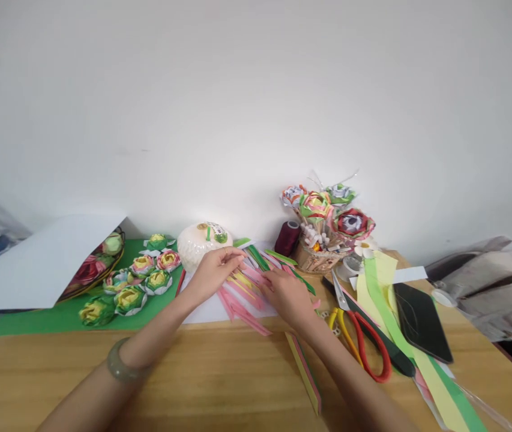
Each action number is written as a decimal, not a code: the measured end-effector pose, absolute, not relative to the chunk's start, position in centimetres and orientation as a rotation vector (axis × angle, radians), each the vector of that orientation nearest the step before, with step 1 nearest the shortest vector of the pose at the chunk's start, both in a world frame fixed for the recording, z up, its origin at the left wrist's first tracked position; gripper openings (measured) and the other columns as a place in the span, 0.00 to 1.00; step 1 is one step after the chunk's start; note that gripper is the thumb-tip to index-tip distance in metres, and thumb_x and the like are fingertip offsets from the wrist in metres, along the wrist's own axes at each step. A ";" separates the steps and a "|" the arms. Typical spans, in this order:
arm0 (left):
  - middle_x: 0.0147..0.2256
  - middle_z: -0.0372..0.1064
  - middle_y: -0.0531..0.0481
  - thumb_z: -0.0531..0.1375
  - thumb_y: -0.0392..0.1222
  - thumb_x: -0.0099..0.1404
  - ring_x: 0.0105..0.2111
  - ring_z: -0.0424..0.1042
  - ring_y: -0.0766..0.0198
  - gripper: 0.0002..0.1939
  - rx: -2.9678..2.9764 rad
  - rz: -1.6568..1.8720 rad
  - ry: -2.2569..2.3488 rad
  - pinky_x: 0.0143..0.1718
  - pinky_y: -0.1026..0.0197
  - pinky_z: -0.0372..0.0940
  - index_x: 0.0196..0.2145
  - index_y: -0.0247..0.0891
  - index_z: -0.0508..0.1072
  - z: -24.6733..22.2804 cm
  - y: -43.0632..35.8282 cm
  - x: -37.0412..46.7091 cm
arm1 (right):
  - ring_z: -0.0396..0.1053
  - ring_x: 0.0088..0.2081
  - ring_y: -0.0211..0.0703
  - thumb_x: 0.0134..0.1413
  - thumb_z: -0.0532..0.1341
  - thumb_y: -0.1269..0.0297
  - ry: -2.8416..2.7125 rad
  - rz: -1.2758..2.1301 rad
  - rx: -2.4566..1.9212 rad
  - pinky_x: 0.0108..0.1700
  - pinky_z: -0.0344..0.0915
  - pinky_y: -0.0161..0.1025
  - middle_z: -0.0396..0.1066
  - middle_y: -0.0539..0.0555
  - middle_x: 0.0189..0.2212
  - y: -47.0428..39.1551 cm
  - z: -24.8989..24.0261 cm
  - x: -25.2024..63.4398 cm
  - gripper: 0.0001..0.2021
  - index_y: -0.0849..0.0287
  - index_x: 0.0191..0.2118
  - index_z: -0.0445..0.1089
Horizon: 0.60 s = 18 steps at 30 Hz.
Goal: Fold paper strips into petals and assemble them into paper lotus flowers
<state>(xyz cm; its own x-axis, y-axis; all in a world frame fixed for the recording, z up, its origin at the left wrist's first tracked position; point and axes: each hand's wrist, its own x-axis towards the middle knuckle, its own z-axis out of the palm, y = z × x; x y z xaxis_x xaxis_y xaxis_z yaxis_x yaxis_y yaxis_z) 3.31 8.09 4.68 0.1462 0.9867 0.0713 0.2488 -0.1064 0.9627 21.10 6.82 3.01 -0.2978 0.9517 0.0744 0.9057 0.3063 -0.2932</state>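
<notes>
A pile of folded paper strips (244, 288) in pink, yellow, green and lilac lies over a white sheet in the middle of the table. Above its left side is my left hand (215, 273), thumb and fingertips drawn together; what they pinch is too small to make out. My right hand (285, 294) is at the pile's right side, fingers curled in among the strips. Its fingertips are partly hidden, and I cannot tell which strip, if any, they grip. A bracelet (123, 363) circles my left forearm.
Folded paper flowers (157, 281) sit on green paper (53, 321) at left. A white wrapped bundle (199, 243) stands behind the pile. At right are a basket (316, 261) with paper flowers, a dark thread spool (288, 237), red-handled scissors (361, 342), paper strips and a dark tablet (422, 321).
</notes>
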 end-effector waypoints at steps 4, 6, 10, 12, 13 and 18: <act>0.27 0.73 0.49 0.56 0.47 0.57 0.25 0.68 0.65 0.14 1.533 0.970 1.214 0.29 0.63 0.63 0.33 0.35 0.75 5.0 8.2 3.1 | 0.68 0.27 0.41 0.55 0.53 0.63 -2.275 0.411 -1.703 0.26 0.53 0.33 0.72 0.51 0.24 8.0 4.2 22.3 0.11 0.57 0.30 0.72; 0.26 0.73 0.50 0.57 0.47 0.56 0.24 0.67 0.65 0.13 1.531 0.938 1.209 0.29 0.63 0.62 0.30 0.35 0.76 4.9 8.2 3.0 | 0.67 0.26 0.40 0.56 0.52 0.61 -2.253 0.488 -1.671 0.27 0.53 0.33 0.72 0.51 0.25 8.4 5.0 22.8 0.13 0.57 0.33 0.72; 0.25 0.72 0.50 0.56 0.49 0.56 0.24 0.66 0.65 0.15 1.498 0.907 1.217 0.28 0.63 0.62 0.31 0.35 0.76 4.7 8.2 3.0 | 0.66 0.27 0.37 0.56 0.51 0.61 -2.304 0.657 -1.494 0.28 0.55 0.31 0.71 0.48 0.25 8.5 6.8 22.8 0.13 0.59 0.32 0.71; 0.26 0.71 0.51 0.56 0.49 0.57 0.24 0.66 0.66 0.16 1.454 0.928 1.207 0.28 0.64 0.62 0.35 0.35 0.75 4.7 8.0 3.2 | 0.65 0.26 0.35 0.56 0.51 0.63 -2.340 0.721 -1.406 0.28 0.55 0.30 0.70 0.48 0.24 8.3 7.4 22.3 0.12 0.59 0.32 0.70; 0.26 0.71 0.51 0.57 0.49 0.57 0.25 0.67 0.67 0.16 1.421 0.949 1.188 0.29 0.64 0.62 0.36 0.35 0.75 4.7 7.9 3.4 | 0.65 0.26 0.35 0.56 0.51 0.64 -2.356 0.743 -1.372 0.28 0.55 0.30 0.70 0.47 0.24 8.2 7.6 21.9 0.11 0.60 0.32 0.70; 0.26 0.71 0.50 0.61 0.49 0.53 0.28 0.69 0.65 0.14 1.204 1.046 1.051 0.32 0.63 0.64 0.31 0.33 0.74 4.7 7.3 4.0 | 0.62 0.24 0.33 0.55 0.51 0.71 -2.440 0.770 -1.288 0.26 0.53 0.30 0.66 0.46 0.20 7.7 8.1 20.8 0.11 0.60 0.25 0.67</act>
<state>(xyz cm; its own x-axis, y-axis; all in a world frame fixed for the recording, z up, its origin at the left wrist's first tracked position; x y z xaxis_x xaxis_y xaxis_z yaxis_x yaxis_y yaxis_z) 3.99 7.32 4.74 0.1965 0.9787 -0.0587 -0.0540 0.0705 0.9960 20.83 7.66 8.05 -0.5652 0.8249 -0.0045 0.6779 0.4614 -0.5723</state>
